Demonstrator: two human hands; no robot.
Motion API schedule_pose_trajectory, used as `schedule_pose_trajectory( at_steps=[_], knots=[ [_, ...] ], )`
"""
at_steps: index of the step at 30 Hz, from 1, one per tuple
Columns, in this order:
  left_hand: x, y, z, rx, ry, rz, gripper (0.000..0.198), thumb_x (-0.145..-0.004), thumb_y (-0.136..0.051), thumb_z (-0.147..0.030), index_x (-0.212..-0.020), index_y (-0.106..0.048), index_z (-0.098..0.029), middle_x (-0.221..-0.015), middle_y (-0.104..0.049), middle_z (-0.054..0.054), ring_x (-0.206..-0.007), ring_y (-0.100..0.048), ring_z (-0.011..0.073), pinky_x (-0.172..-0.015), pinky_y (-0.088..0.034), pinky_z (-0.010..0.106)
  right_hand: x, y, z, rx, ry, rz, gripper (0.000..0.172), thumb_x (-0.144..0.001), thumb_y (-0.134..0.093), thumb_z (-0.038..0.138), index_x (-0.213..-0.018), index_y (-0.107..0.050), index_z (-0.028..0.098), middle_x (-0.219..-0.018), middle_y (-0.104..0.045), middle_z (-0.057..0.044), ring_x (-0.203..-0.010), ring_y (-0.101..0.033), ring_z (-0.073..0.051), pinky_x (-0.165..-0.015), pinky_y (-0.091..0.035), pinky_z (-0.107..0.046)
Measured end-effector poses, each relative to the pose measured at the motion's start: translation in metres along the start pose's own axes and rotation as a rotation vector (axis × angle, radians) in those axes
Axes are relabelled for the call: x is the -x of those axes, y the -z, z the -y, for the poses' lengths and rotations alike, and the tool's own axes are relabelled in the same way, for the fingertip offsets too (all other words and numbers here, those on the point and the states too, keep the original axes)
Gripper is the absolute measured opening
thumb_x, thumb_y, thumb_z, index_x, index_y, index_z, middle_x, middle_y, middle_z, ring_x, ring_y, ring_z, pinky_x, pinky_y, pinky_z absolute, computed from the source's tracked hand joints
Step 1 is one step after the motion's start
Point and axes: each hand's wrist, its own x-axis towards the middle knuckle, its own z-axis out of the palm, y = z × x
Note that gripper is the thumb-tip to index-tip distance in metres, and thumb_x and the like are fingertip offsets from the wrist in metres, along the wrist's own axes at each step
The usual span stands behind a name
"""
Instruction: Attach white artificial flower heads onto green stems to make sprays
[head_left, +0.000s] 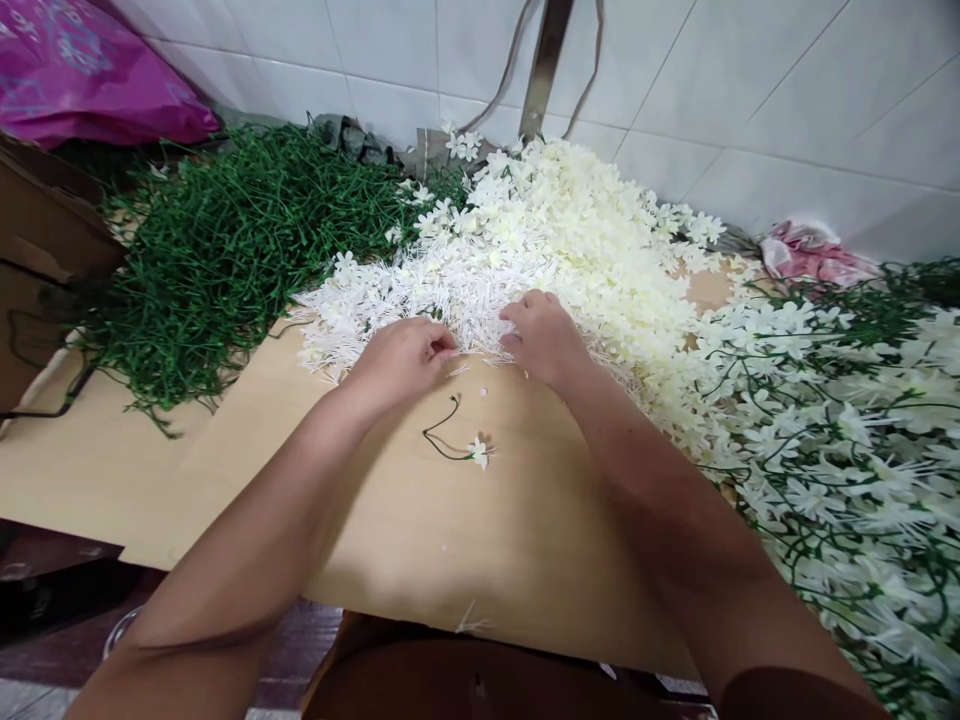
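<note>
The white strands [480, 312] lay on the tan board [420, 545] at twelve o'clock from our hands, pointing many ways with no shared long axis. Our right hand [546, 336] reached farther into them than our left hand [405, 356] at their near fringe. Both hands' fingers were bent; we couldn't tell whether either pinched anything. The strands looked thin, straight and bright.

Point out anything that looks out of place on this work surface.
Two strays stand out. A bent green stem with one white flower lies on the brown board, apart from the white heap. A wispy white piece sits at the board's near edge, even farther from that heap.
</note>
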Motion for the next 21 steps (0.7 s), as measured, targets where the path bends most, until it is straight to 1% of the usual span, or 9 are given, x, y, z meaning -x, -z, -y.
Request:
schedule_pose_trajectory(
  at_steps=[3,5,7,11,14,16,17,20,21],
  knots=[
    [0.005,0.001,-0.007,-0.019,-0.029,0.182,0.025,-0.081,-0.059,-0.044,-0.08,-0.067,-0.021,-0.081,-0.068,0.004,-0.07,-0.057,0.0175,-0.061,-0.035,0.028,-0.002,-0.007,-0.003,-0.005,0.002,-0.026,0.012,-0.076,-0.061,0.006,-0.078,-0.064,0.017,-0.087,-0.058,-0.01,-0.086,-0.05,-0.022,-0.079,-0.044,-0.038],
    [0.008,0.002,-0.012,-0.055,-0.046,0.317,0.022,-0.079,-0.06,-0.042,-0.078,-0.064,-0.021,-0.078,-0.066,0.003,-0.067,-0.055,0.0162,-0.059,-0.032,0.027,-0.002,-0.003,-0.006,-0.058,-0.001,-0.051,0.012,-0.081,-0.055,0.01,-0.074,-0.063,0.017,-0.081,-0.059,-0.007,-0.079,-0.051,-0.02,-0.075,-0.044,-0.037],
    [0.009,0.002,-0.016,-0.089,-0.039,0.382,0.016,-0.079,-0.059,-0.036,-0.079,-0.063,-0.021,-0.078,-0.066,0.002,-0.066,-0.054,0.0155,-0.058,-0.03,0.027,-0.001,0.004,-0.009,-0.112,-0.014,-0.096,0.019,-0.085,-0.05,0.014,-0.071,-0.064,0.017,-0.076,-0.058,-0.006,-0.075,-0.052,-0.018,-0.074,-0.045,-0.036],
    [0.006,0.005,-0.018,-0.125,0.02,0.357,0.014,-0.08,-0.051,-0.025,-0.082,-0.064,-0.02,-0.08,-0.068,0.003,-0.068,-0.056,0.0159,-0.061,-0.031,0.028,0.002,0.011,-0.012,-0.238,-0.058,-0.218,0.018,-0.082,-0.052,0.016,-0.074,-0.068,0.017,-0.076,-0.059,-0.005,-0.074,-0.052,-0.018,-0.071,-0.045,-0.035],
    [0.006,0.012,-0.016,-0.098,0.117,0.221,0.019,-0.082,-0.048,-0.025,-0.088,-0.065,-0.02,-0.083,-0.069,0.004,-0.071,-0.057,0.0168,-0.063,-0.034,0.028,0.004,0.011,-0.011,-0.331,-0.09,-0.275,0.016,-0.083,-0.053,0.019,-0.074,-0.066,0.018,-0.077,-0.061,-0.004,-0.073,-0.053,-0.016,-0.069,-0.045,-0.033],
    [0.012,0.017,-0.017,-0.083,0.15,0.179,0.021,-0.084,-0.048,-0.031,-0.09,-0.065,-0.02,-0.084,-0.069,0.004,-0.073,-0.058,0.0172,-0.064,-0.034,0.027,0.006,0.011,-0.01,-0.379,-0.132,-0.269,0.018,-0.084,-0.052,0.019,-0.071,-0.064,0.017,-0.073,-0.06,-0.003,-0.069,-0.052,-0.015,-0.068,-0.044,-0.032],
    [0.016,0.017,-0.019,-0.079,0.143,0.2,0.022,-0.085,-0.05,-0.035,-0.089,-0.065,-0.02,-0.084,-0.069,0.004,-0.073,-0.058,0.0172,-0.063,-0.034,0.027,0.007,0.012,-0.01,-0.396,-0.152,-0.252,0.016,-0.084,-0.053,0.019,-0.072,-0.063,0.017,-0.071,-0.059,-0.003,-0.066,-0.051,-0.014,-0.067,-0.044,-0.031],
    [0.031,0.01,-0.029,-0.068,0.028,0.372,0.023,-0.082,-0.057,-0.042,-0.087,-0.062,-0.02,-0.086,-0.068,0.003,-0.074,-0.059,0.0172,-0.061,-0.032,0.026,0.011,0.014,-0.013,-0.362,-0.154,-0.133,0.005,-0.079,-0.062,0.019,-0.082,-0.066,0.017,-0.077,-0.059,-0.003,-0.064,-0.05,-0.013,-0.067,-0.045,-0.031],
    [0.035,0.006,-0.033,-0.069,-0.019,0.42,0.02,-0.081,-0.059,-0.039,-0.087,-0.06,-0.02,-0.088,-0.068,0.003,-0.075,-0.059,0.0172,-0.061,-0.032,0.026,0.013,0.014,-0.014,-0.311,-0.13,-0.07,0.011,-0.075,-0.066,0.018,-0.086,-0.067,0.016,-0.081,-0.06,-0.004,-0.066,-0.051,-0.014,-0.068,-0.045,-0.032]
  ],
)
